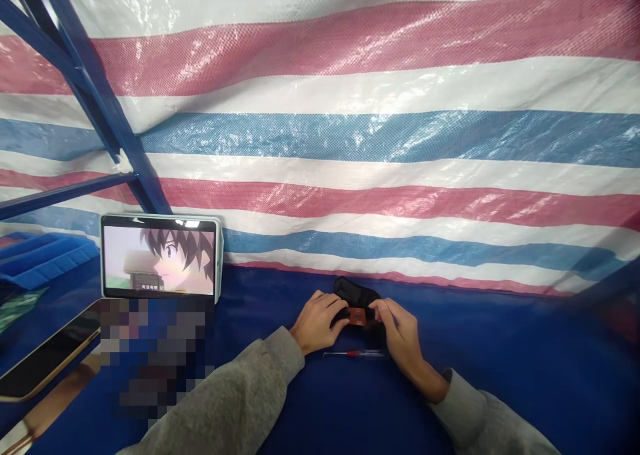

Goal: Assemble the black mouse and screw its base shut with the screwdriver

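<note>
Reddish-brown shows on the small item (357,316) between the person's two hands, low on the blue surface (320,415) and close to the foot of a striped plastic sheet (350,135). Its ends look dark, and the fingers cover much of its outline, so its full shape cannot be told. The left hand (320,321) grasps its left end, thumb below and fingers curled over from above. The right hand (403,335) pinches at its right end with thumb and forefinger, though the exact contact is partly hidden.

A black bundle (356,291) lies just behind the item, appearing soft; whether the two are joined is unclear. Nearer the person, a slim hand tool (360,354) with a red collar and clear handle lies flat, its thin shaft pointing left.

The item looks light enough for fingertips. Its flat reddish face seems fairly stiff, perhaps a little slick, and small parts like this may be fragile, so a gentle hold at the two dark ends, leaving the face uncovered, seems the surest. The black bundle would probably give under a squeeze.

Well to the left stand a lit tablet (160,258) and, nearer, a dark-screened phone (50,355).
</note>
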`<action>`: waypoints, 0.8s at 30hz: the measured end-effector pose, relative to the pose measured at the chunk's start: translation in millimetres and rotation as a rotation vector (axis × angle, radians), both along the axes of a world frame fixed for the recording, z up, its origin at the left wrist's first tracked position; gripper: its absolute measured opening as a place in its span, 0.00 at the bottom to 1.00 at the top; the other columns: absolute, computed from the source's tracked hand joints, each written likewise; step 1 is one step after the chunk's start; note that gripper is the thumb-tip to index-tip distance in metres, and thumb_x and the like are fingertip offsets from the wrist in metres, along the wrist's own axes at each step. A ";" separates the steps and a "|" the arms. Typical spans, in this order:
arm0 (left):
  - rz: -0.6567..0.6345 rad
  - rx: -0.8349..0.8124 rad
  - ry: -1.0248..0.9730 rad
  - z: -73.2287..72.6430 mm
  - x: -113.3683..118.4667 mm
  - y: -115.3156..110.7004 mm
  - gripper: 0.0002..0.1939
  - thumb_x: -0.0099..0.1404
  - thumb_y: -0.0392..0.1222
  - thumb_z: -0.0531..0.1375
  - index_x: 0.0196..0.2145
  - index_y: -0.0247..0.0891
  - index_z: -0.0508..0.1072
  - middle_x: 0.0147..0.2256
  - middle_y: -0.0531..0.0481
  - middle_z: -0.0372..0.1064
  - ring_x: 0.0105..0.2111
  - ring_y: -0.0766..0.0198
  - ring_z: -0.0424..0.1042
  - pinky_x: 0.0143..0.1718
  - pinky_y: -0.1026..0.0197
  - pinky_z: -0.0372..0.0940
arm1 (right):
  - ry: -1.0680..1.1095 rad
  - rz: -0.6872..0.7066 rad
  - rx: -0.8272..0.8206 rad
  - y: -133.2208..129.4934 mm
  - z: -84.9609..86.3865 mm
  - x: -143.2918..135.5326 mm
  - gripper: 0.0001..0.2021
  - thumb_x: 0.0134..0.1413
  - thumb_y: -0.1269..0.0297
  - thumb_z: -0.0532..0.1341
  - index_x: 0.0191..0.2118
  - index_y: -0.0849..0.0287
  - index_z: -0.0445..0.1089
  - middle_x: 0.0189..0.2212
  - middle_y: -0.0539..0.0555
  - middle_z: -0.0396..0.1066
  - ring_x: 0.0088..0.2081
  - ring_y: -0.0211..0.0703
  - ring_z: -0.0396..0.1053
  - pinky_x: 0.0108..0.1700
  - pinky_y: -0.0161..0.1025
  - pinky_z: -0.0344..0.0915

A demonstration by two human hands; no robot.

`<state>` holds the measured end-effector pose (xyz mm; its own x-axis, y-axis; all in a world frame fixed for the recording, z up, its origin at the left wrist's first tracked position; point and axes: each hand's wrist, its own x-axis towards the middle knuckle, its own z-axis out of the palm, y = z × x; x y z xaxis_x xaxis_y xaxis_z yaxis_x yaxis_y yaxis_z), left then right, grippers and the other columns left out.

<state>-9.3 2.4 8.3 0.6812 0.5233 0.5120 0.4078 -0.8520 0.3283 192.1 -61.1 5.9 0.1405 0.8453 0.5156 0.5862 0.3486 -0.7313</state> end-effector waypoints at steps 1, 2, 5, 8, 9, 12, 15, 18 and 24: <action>0.000 -0.007 0.004 0.5 0.2 0.0 0.10 0.66 0.40 0.58 0.45 0.37 0.69 0.41 0.45 0.72 0.40 0.57 0.72 0.43 0.54 0.61 | -0.003 -0.001 0.001 0.1 0.1 0.0 0.17 0.66 0.57 0.48 0.32 0.56 0.70 0.23 0.49 0.64 0.28 0.39 0.64 0.33 0.37 0.59; 0.000 -0.012 0.008 1.1 0.5 0.0 0.10 0.67 0.40 0.58 0.46 0.37 0.69 0.41 0.45 0.72 0.40 0.57 0.71 0.43 0.55 0.62 | -0.006 -0.002 0.001 0.1 0.0 0.0 0.17 0.66 0.57 0.48 0.32 0.56 0.70 0.23 0.49 0.64 0.28 0.39 0.64 0.33 0.37 0.59; 0.005 -0.013 0.037 1.9 1.2 -0.5 0.10 0.66 0.40 0.58 0.45 0.37 0.70 0.42 0.45 0.72 0.40 0.57 0.71 0.42 0.54 0.62 | -0.014 -0.001 0.003 0.1 -0.6 0.2 0.17 0.66 0.58 0.48 0.32 0.56 0.70 0.23 0.49 0.64 0.27 0.39 0.64 0.33 0.37 0.60; 0.010 -0.013 0.072 1.2 1.2 -0.6 0.11 0.65 0.40 0.59 0.45 0.37 0.71 0.41 0.45 0.72 0.40 0.56 0.70 0.42 0.54 0.62 | -0.024 0.003 0.010 0.1 -1.0 0.3 0.16 0.66 0.60 0.49 0.32 0.56 0.71 0.23 0.49 0.65 0.28 0.39 0.64 0.33 0.37 0.60; 0.011 -0.010 0.072 0.7 1.1 -0.4 0.12 0.65 0.41 0.59 0.46 0.37 0.71 0.42 0.45 0.71 0.41 0.56 0.70 0.43 0.54 0.62 | -0.030 0.001 0.016 0.3 -1.1 0.5 0.16 0.66 0.60 0.49 0.33 0.56 0.71 0.24 0.49 0.65 0.28 0.40 0.65 0.33 0.37 0.61; 0.004 0.000 0.058 -1.1 0.8 0.7 0.13 0.66 0.43 0.60 0.47 0.38 0.71 0.44 0.46 0.71 0.42 0.57 0.69 0.44 0.54 0.61 | -0.072 -0.035 0.066 3.0 -2.1 2.1 0.13 0.65 0.61 0.51 0.35 0.56 0.71 0.30 0.52 0.70 0.35 0.43 0.68 0.40 0.41 0.64; 0.008 -0.018 0.074 -2.5 1.0 2.0 0.10 0.65 0.41 0.61 0.44 0.39 0.72 0.42 0.48 0.71 0.42 0.58 0.69 0.43 0.55 0.60 | -0.179 -0.092 0.078 8.9 -6.7 6.1 0.11 0.60 0.60 0.56 0.44 0.56 0.71 0.45 0.58 0.69 0.49 0.51 0.67 0.52 0.50 0.63; 0.036 -0.042 0.077 -3.6 1.5 3.3 0.09 0.65 0.41 0.62 0.43 0.40 0.73 0.42 0.49 0.72 0.42 0.58 0.70 0.44 0.55 0.59 | -0.273 -0.056 0.007 15.8 -14.0 11.6 0.16 0.55 0.61 0.59 0.49 0.56 0.70 0.55 0.61 0.62 0.56 0.55 0.62 0.57 0.55 0.61; 0.055 -0.077 0.072 -4.7 2.4 6.5 0.09 0.66 0.43 0.61 0.43 0.40 0.73 0.42 0.48 0.73 0.42 0.57 0.70 0.43 0.55 0.60 | -0.286 0.061 -0.053 25.8 -14.8 22.0 0.13 0.56 0.68 0.56 0.45 0.55 0.72 0.51 0.58 0.68 0.52 0.49 0.68 0.55 0.51 0.65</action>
<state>-6.9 8.9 3.6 0.6840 0.5969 0.4194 0.4784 -0.8010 0.3599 214.2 -35.3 -8.9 -0.0558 0.8746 0.4817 0.7504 0.3549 -0.5576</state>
